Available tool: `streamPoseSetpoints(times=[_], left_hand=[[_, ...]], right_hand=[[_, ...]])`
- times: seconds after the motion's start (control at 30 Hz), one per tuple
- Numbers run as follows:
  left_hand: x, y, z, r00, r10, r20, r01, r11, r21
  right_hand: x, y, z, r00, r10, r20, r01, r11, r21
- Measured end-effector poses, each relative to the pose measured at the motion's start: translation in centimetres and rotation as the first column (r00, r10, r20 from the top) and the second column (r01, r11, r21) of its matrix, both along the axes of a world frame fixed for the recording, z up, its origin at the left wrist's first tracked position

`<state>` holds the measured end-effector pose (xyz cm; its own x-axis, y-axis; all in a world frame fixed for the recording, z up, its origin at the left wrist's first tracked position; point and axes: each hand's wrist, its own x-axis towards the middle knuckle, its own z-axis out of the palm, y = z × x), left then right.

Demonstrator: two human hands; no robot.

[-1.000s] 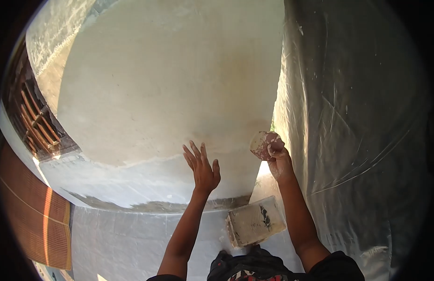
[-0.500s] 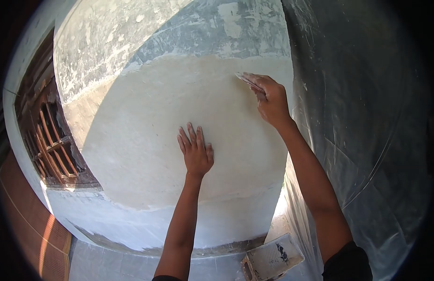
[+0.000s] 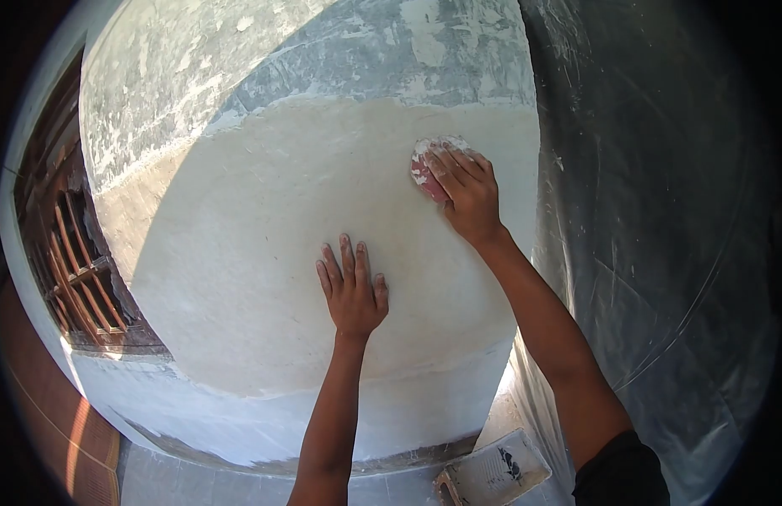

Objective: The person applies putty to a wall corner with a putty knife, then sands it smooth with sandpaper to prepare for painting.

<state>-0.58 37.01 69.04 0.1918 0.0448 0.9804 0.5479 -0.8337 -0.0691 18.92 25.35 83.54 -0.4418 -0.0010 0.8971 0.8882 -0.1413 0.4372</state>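
Note:
A wall (image 3: 256,278) with a broad pale, smooth coat fills the middle of the view. My left hand (image 3: 353,291) lies flat on this coat, fingers spread and dusted white, holding nothing. Higher up and to the right, my right hand (image 3: 467,185) presses a thin reddish pad (image 3: 423,173) smeared with white against the wall. The fingers lie over the pad and hide much of it, so its exact kind does not show.
A wooden window with bars (image 3: 87,270) is at the left. Dark plastic sheeting (image 3: 644,211) hangs along the right side. On the floor below stands a dirty pale container (image 3: 496,472). A brown woven surface (image 3: 62,422) lies at lower left.
My right hand has turned from holding the pad edge-on to laying it flatter on the wall, shifting slightly left and down. My left hand stays flat on the wall.

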Motion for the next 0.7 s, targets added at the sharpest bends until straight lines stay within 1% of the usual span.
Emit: streamPoseSetpoints(times=[0.03, 0.1, 0.13, 0.2, 0.23, 0.3, 0.4, 0.5, 0.57, 0.63, 0.7], left_hand=[[0.0, 0.0, 0.0, 1.0, -0.002, -0.004, 0.002, 1.0, -0.001], [0.0, -0.1, 0.0, 1.0, -0.003, 0.001, 0.003, 1.0, -0.008], [-0.1, 0.0, -0.1, 1.0, -0.003, -0.001, 0.003, 1.0, -0.006], [-0.1, 0.1, -0.1, 1.0, -0.007, 0.003, 0.007, 1.0, 0.004], [0.0, 0.1, 0.0, 1.0, -0.01, 0.007, 0.01, 1.0, 0.011], [0.0, 0.0, -0.1, 1.0, -0.007, 0.01, 0.007, 1.0, 0.001], [0.1, 0.1, -0.1, 1.0, -0.009, 0.021, 0.009, 1.0, 0.006], [0.0, 0.1, -0.2, 1.0, 0.0, 0.01, 0.0, 1.0, -0.003], [-0.1, 0.1, -0.2, 1.0, 0.001, 0.006, -0.001, 1.0, -0.01], [-0.1, 0.2, -0.2, 1.0, -0.001, 0.007, 0.001, 1.0, -0.008], [-0.1, 0.2, -0.2, 1.0, -0.006, 0.006, 0.006, 1.0, -0.014]], right_hand=[[0.1, 0.0, -0.5, 1.0, -0.002, -0.004, 0.002, 1.0, -0.001], [0.1, -0.1, -1.2, 0.998, 0.062, -0.029, -0.062, 0.998, -0.01], [0.1, -0.3, -1.8, 0.998, 0.061, -0.031, -0.062, 0.998, -0.008], [-0.1, -1.1, -3.0, 0.997, 0.046, -0.056, -0.05, 0.997, -0.06], [-0.1, -1.6, -3.8, 0.998, 0.044, -0.052, -0.047, 0.997, -0.053], [-0.3, -2.5, -4.9, 0.999, 0.008, -0.035, -0.012, 0.995, -0.099], [-1.0, -3.5, -2.9, 0.998, 0.04, -0.039, -0.042, 0.998, -0.037], [-2.1, -2.9, 2.6, 1.0, 0.024, 0.014, -0.024, 1.0, 0.001], [-1.5, -1.3, 4.2, 1.0, 0.012, 0.013, -0.012, 1.0, -0.022], [-1.1, -0.6, 3.5, 1.0, -0.004, 0.017, 0.005, 0.999, -0.036], [-0.6, -0.8, 0.2, 1.0, -0.005, -0.016, 0.005, 0.999, -0.043]])
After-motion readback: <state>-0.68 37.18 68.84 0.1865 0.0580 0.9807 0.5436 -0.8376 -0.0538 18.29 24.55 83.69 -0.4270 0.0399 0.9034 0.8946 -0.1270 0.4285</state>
